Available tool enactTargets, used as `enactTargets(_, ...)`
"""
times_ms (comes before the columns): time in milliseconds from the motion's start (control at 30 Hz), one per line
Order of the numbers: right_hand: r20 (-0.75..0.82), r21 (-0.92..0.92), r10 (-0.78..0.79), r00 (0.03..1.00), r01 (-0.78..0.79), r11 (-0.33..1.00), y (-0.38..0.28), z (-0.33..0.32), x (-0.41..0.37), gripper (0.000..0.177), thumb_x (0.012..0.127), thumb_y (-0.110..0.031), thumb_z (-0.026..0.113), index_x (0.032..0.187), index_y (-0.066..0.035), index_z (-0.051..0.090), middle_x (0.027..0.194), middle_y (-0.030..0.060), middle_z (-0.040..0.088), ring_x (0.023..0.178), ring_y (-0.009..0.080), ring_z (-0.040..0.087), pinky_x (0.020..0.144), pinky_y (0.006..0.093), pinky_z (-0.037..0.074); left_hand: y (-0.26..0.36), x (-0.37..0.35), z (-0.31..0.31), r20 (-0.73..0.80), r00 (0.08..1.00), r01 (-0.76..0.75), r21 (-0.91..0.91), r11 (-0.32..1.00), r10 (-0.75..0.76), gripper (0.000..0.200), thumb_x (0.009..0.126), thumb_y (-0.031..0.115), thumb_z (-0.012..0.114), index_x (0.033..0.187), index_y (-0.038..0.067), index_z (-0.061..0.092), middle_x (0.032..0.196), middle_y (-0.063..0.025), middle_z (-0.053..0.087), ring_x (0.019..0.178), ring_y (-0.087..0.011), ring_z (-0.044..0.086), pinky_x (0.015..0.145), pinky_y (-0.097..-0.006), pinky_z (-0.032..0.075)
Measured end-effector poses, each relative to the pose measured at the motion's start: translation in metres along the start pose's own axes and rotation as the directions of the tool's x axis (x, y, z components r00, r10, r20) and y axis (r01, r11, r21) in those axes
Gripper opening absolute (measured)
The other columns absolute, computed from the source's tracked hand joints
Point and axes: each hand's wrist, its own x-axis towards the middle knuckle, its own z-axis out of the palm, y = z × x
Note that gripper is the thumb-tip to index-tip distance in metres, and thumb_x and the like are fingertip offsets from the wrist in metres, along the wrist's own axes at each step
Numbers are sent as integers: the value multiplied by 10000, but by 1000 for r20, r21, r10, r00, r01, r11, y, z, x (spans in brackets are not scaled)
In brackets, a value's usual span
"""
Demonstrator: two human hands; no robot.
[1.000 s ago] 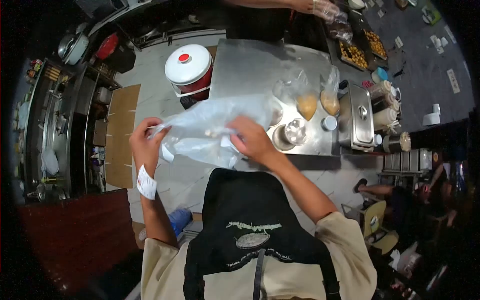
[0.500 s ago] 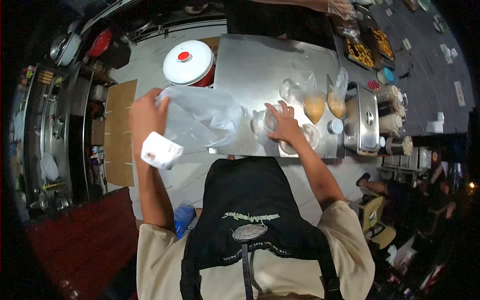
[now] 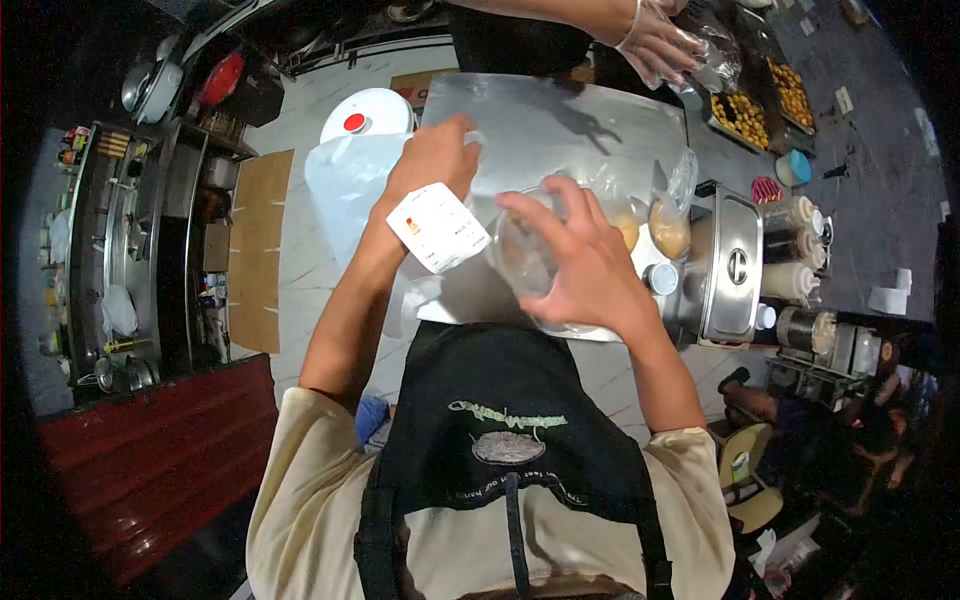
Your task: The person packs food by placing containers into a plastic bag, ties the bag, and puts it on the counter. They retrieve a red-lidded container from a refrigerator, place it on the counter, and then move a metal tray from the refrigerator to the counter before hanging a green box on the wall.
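Observation:
My left hand (image 3: 437, 160) is closed on a translucent plastic bag (image 3: 345, 190), which spreads out to its left over the table's edge. A white printed slip (image 3: 438, 228) lies against my left wrist. My right hand (image 3: 590, 255) is wrapped round a clear round plastic container (image 3: 520, 255) above the steel table (image 3: 520, 120). Beyond and beside that hand are a knotted clear bag of orange-yellow contents (image 3: 670, 230), another one partly hidden behind my fingers, and a small lidded cup (image 3: 660, 278). My fingertips on the bag are blurred.
A white-lidded pot (image 3: 375, 108) with a red knob stands behind the bag. To the right are a lidded steel container (image 3: 737, 265) and several squeeze bottles (image 3: 790, 250). Another person's gloved hand (image 3: 660, 45) is at the back, near trays of small yellow food (image 3: 740, 118).
My left hand has moved right and away from me, drawing the bag along. My right hand has lifted the clear container toward me. The other person's gloved hand has come further into view.

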Motion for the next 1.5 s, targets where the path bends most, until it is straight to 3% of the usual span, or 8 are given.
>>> enactTargets(400, -96, 125, 114, 989, -102, 987, -16, 1, 0, 915, 564, -173, 854, 1405, -198, 495, 1339, 197, 447, 1152, 442, 525, 835, 528, 557, -37, 22, 37, -23, 999, 28, -45, 999, -29, 407, 920, 241, 693, 1214, -7, 560, 888, -279, 700, 835, -398, 718, 772, -461, 533)
enactTargets(700, -239, 44, 436, 867, -439, 897, -2, 121, 42, 879, 583, -202, 869, 1384, -196, 508, 1377, 197, 451, 1217, 440, 491, 863, 494, 565, -87, 19, 19, 334, 941, 16, 94, 995, -47, 408, 951, 280, 657, 1206, -38, 637, 1035, -324, 703, 959, -427, 722, 825, -480, 572)
enactTargets(900, 45, -84, -9, 999, 13, 996, 25, 182, 53, 774, 615, -298, 857, 1325, -151, 585, 1339, 208, 523, 1177, 430, 520, 790, 485, 591, -115, 28, 52, 269, 957, -91, -91, 992, 113, 390, 1025, 272, 534, 1283, -2, 633, 1211, -294, 676, 1048, -455, 686, 928, -469, 543)
enactTargets(1000, 382, -208, 105, 918, -25, 978, 30, 222, 84, 697, 643, -340, 846, 1255, -77, 640, 1298, 226, 585, 1186, 462, 521, 793, 476, 595, -102, 17, 35, 297, 953, 0, -188, 982, 56, 418, 987, 236, 580, 1326, -8, 584, 1180, -324, 673, 1080, -464, 674, 935, -471, 534)
enactTargets(1200, -182, -20, 287, 940, -296, 955, 48, 271, 116, 635, 670, -324, 837, 1210, -36, 670, 1316, 249, 603, 1225, 471, 517, 1016, 513, 501, -126, -18, -18, 302, 952, 97, -148, 984, -48, 638, 809, 154, 742, 1355, -34, 469, 924, -374, 669, 918, -486, 692, 816, -500, 541)
enactTargets(1367, 378, -336, 547, 747, -439, 833, 46, 192, 125, 655, 656, -335, 809, 1211, -14, 676, 1265, 216, 652, 1223, 428, 546, 973, 455, 538, -180, -25, 2, 31, 995, -96, -34, 995, 97, 219, 905, 160, 728, 964, -51, 709, 807, -199, 677, 777, -276, 671, 780, -408, 530)
enactTargets(1467, 417, -393, 551, 723, -403, 827, 36, 156, 124, 625, 654, -354, 805, 1166, -10, 702, 1203, 215, 671, 1234, 441, 540, 911, 473, 562, -169, -24, 15, 135, 987, 140, -417, 898, -92, 350, 975, 273, 641, 918, -71, 668, 755, -278, 636, 693, -432, 599, 692, -473, 478)
enactTargets(1500, 304, -377, 542, 784, -423, 824, 33, 158, 115, 635, 655, -356, 802, 1179, -15, 697, 1184, 217, 673, 1239, 450, 536, 887, 480, 571, -182, -21, 39, 165, 977, 187, -366, 911, -135, 354, 1013, 289, 617, 932, -48, 691, 773, -169, 668, 699, -187, 573, 697, -360, 471)
